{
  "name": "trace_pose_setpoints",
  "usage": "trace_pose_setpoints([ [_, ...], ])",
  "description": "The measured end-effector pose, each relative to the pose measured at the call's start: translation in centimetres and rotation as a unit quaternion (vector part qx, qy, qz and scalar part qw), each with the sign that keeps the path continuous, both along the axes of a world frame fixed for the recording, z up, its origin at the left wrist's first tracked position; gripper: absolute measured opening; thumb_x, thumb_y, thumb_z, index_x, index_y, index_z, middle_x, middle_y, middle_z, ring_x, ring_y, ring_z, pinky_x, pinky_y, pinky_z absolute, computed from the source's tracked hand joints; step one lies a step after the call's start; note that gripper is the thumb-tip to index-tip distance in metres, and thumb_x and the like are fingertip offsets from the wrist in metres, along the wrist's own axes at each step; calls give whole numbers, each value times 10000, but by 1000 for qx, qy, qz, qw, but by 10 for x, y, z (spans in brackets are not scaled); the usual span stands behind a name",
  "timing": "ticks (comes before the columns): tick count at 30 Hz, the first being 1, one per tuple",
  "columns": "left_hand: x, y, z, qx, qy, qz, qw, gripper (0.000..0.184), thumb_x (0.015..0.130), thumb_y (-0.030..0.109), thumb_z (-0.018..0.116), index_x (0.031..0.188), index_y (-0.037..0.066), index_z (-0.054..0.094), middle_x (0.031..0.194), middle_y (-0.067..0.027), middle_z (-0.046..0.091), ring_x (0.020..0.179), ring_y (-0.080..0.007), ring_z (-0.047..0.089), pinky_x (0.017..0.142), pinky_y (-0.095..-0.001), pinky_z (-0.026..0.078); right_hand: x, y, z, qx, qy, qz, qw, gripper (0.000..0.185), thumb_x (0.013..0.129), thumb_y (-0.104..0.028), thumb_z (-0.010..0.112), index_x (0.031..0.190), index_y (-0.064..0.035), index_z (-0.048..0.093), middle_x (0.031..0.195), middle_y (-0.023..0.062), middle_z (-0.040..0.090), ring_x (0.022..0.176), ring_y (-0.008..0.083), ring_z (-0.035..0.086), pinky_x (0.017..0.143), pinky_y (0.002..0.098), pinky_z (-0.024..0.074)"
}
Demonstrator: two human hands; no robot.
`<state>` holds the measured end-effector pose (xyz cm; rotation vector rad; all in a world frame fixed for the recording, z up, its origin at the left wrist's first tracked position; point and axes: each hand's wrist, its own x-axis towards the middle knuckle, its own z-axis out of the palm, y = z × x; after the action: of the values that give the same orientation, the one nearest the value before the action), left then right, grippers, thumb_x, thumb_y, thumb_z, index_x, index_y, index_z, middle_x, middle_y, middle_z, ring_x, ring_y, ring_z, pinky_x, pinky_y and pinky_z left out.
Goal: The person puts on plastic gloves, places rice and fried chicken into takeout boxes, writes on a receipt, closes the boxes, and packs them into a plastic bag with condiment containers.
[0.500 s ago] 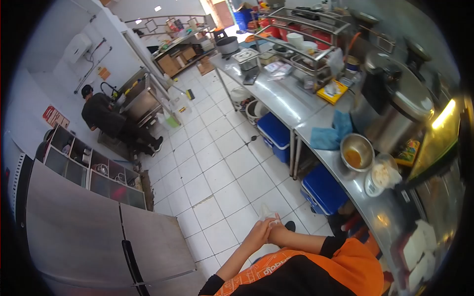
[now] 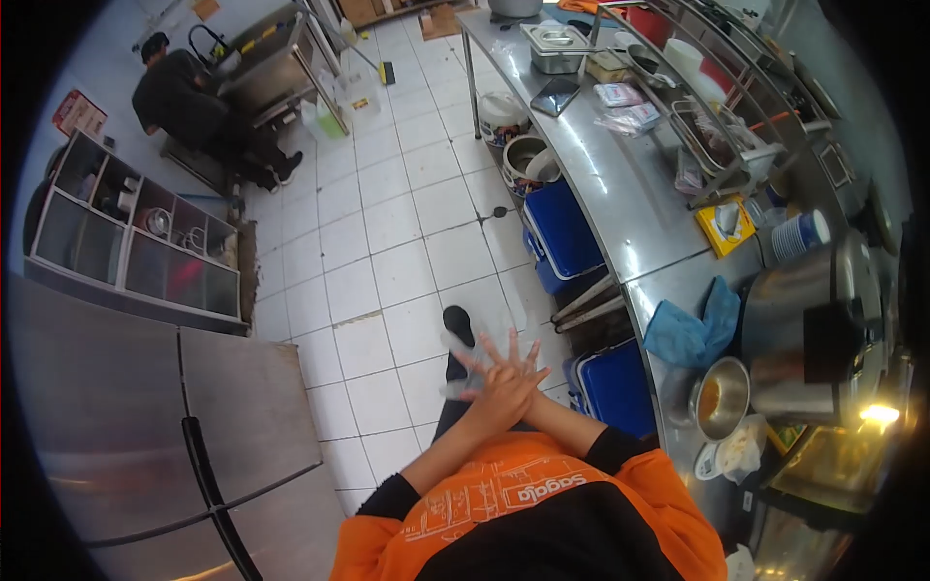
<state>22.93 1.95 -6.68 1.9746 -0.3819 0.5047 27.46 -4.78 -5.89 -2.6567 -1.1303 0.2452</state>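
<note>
My right hand (image 2: 515,354) is held out in front of my body with its fingers spread. A thin clear plastic glove (image 2: 459,351) shows as a translucent film around those fingers; how far it covers the hand is hard to see. Across the back of my right hand lies my left hand (image 2: 502,395), its fingers closed over the glove and hand. The exact grip of the left fingertips is partly hidden. Both forearms come out of black cuffs and an orange shirt (image 2: 475,484).
Along the right runs a steel counter (image 2: 605,198) with a metal bowl (image 2: 720,399), blue cloth (image 2: 693,324) and large steel pot (image 2: 804,329). Blue coolers (image 2: 564,237) stand beneath. A steel fridge (image 2: 107,397) is at left; a person (image 2: 194,107) stands by the sink.
My view has swung downward and to the left. My right fingers have spread, and my left hand has shifted from near the right wrist onto the back of the hand.
</note>
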Motion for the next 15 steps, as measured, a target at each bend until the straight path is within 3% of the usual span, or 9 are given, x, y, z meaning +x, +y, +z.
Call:
trace_pose_setpoints([
  [1,17,20,31,233,57,-25,971,467,824,109,623,1281,93,531,1016,-153,549,985,-289,516,897,-444,341,22,7,-7,-33,-8,-18,999,716,859,-687,400,1472,-332,295,1561,105,187,1421,365,180,1011,746,73],
  [2,32,25,29,198,40,19,979,426,823,134,629,1237,86,537,985,-136,543,964,-282,513,900,-437,328,55,14,-38,106,188,-68,974,725,858,-712,358,1477,-347,264,1565,107,167,1423,381,140,1038,712,70],
  [3,50,32,27,165,20,62,984,389,823,158,636,1193,79,543,953,-119,538,944,-275,509,903,-431,316,94,22,-72,241,368,-117,890,734,857,-736,315,1483,-362,233,1569,109,148,1426,397,101,1065,679,68],
  [4,72,42,23,133,-2,104,986,356,823,183,643,1149,73,549,922,-102,532,924,-268,506,905,-425,304,130,27,-90,366,523,-161,753,744,856,-761,272,1488,-376,202,1573,111,129,1428,414,62,1092,645,65],
  [5,102,48,11,70,1,158,985,277,842,312,642,1009,109,554,872,-27,479,910,-217,472,820,-396,299,148,25,-89,406,589,-264,647,780,840,-799,172,1500,-390,94,1578,115,76,1416,449,21,1135,554,84],
  [8,182,87,-18,130,228,14,965,245,843,289,631,967,101,535,823,-22,515,910,-216,492,810,-417,288,221,50,-23,490,671,-328,449,773,816,-822,147,1487,-446,74,1560,119,145,1410,426,111,1135,510,133],
  [9,209,94,-30,147,154,18,977,164,855,253,596,943,121,553,827,-13,516,904,-200,489,782,-413,273,241,51,-39,492,673,-280,477,817,781,-855,140,1486,-450,68,1567,106,121,1417,426,82,1125,547,132],
  [13,291,122,-55,156,91,-123,976,41,830,146,557,867,153,573,881,-9,542,918,-204,477,798,-439,263,336,85,-78,473,655,-352,473,940,741,-888,139,1509,-361,15,1577,134,70,1421,444,40,1117,587,50],
  [15,313,127,-89,109,167,-94,975,44,830,140,557,869,153,573,899,-9,544,929,-209,475,801,-447,262,375,96,-110,448,651,-401,463,886,799,-834,205,1514,-338,35,1575,131,93,1429,407,62,1121,583,54],
])
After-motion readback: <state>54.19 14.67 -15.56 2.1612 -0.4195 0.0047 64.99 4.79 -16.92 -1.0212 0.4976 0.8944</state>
